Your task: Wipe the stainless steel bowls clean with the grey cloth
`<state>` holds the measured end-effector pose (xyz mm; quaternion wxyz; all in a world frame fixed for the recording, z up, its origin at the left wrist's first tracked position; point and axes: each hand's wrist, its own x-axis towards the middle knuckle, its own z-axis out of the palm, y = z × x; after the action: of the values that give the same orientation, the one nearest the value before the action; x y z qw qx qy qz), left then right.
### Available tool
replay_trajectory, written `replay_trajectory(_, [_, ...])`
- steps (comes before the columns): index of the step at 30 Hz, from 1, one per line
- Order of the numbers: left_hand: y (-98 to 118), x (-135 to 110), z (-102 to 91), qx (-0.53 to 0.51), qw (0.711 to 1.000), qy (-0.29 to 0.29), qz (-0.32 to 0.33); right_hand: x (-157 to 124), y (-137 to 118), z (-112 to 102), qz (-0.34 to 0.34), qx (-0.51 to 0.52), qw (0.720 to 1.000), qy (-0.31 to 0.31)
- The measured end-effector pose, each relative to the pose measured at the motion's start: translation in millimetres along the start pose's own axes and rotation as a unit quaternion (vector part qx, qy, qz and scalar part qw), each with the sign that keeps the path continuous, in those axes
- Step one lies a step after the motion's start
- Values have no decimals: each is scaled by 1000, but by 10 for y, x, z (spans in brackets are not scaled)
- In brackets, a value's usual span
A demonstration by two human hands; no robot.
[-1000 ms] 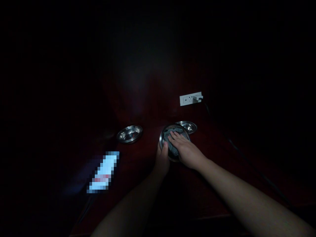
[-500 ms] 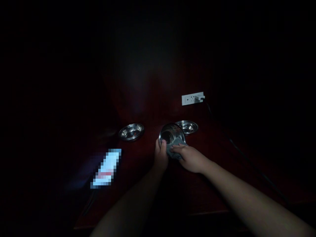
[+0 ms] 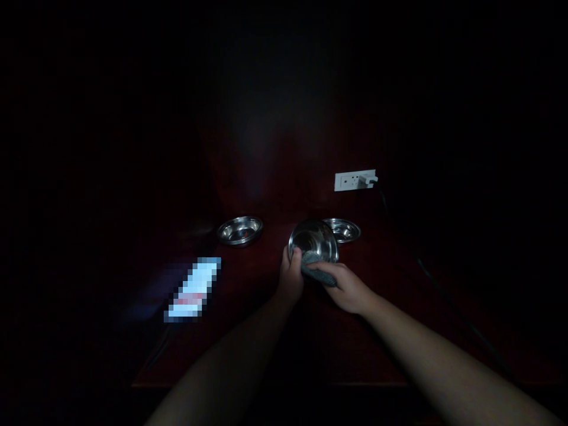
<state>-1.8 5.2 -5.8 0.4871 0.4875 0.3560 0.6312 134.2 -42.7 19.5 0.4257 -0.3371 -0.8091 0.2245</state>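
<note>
In the dim light my left hand (image 3: 290,276) grips the near left rim of a small steel bowl (image 3: 314,239), tilted so its inside faces me. My right hand (image 3: 345,286) is closed on a grey cloth (image 3: 316,272) pressed against the bowl's lower edge. Both hands are above a dark red wooden table (image 3: 275,331).
Two more steel bowls rest on the table: one (image 3: 239,229) to the left and one (image 3: 344,229) just behind the held bowl. A white power strip (image 3: 352,180) with a plug and a dark cable lies at the back right. A lit, blurred screen (image 3: 193,290) lies at the left.
My right hand has drawn the cloth from inside the bowl down to its lower rim. The bowl is now tipped more upright toward me.
</note>
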Motion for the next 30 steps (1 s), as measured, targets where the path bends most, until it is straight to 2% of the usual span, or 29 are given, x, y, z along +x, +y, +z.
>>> replay_trajectory(2, [6, -11, -3, 11, 1000, -8, 14, 6, 53, -15, 45, 65, 996, 46])
replay_trajectory(4, [1, -8, -8, 23, 1000, -6, 17, 31, 133, -35, 122, 152, 968, 159])
replay_trajectory(5, [-3, -2, -10, 27, 1000, -4, 13, 52, 176, -53, 169, 204, 938, 226])
replay_trajectory(7, [-9, 13, -17, 29, 1000, -5, 9, 103, 257, -120, 236, 308, 850, 357])
replay_trajectory(9, [-1, 23, -24, 37, 999, -3, 13, 152, 326, -228, 264, 360, 773, 450])
replay_trajectory(11, [23, 23, -29, 48, 999, -5, 17, 175, 386, -357, 260, 363, 727, 521])
replay_trajectory(12, [38, 19, -30, 54, 998, -9, 16, 172, 411, -414, 248, 342, 715, 558])
replay_trajectory(13, [52, 14, -30, 60, 998, -12, 13, 159, 430, -459, 230, 302, 716, 586])
replay_trajectory(14, [66, 9, -28, 68, 998, -12, 12, 137, 441, -486, 204, 242, 741, 592])
replay_trajectory(15, [75, 4, -25, 77, 997, -7, 13, 110, 442, -492, 175, 165, 776, 583])
replay_trajectory(16, [81, 0, -21, 85, 996, 0, 15, 82, 434, -476, 144, 94, 818, 548])
replay_trajectory(18, [78, -6, -12, 85, 996, 4, 20, 36, 394, -390, 85, 9, 900, 427])
replay_trajectory(20, [60, -10, -2, 66, 997, -12, 32, 21, 341, -264, 11, -82, 954, 287])
replay_trajectory(21, [50, -11, 1, 56, 997, -25, 41, 25, 316, -201, -20, -127, 971, 204])
replay_trajectory(23, [32, -11, 4, 43, 996, -41, 60, 44, 278, -96, -45, -193, 978, 64])
replay_trajectory(24, [28, -10, 3, 42, 996, -40, 65, 53, 265, -60, -39, -213, 976, 19])
replay_trajectory(27, [36, -3, -4, 59, 996, -25, 67, 60, 243, -12, -6, -221, 975, -16])
replay_trajectory(30, [62, -2, -5, 85, 994, -27, 60, 43, 223, -7, 28, -117, 992, -25])
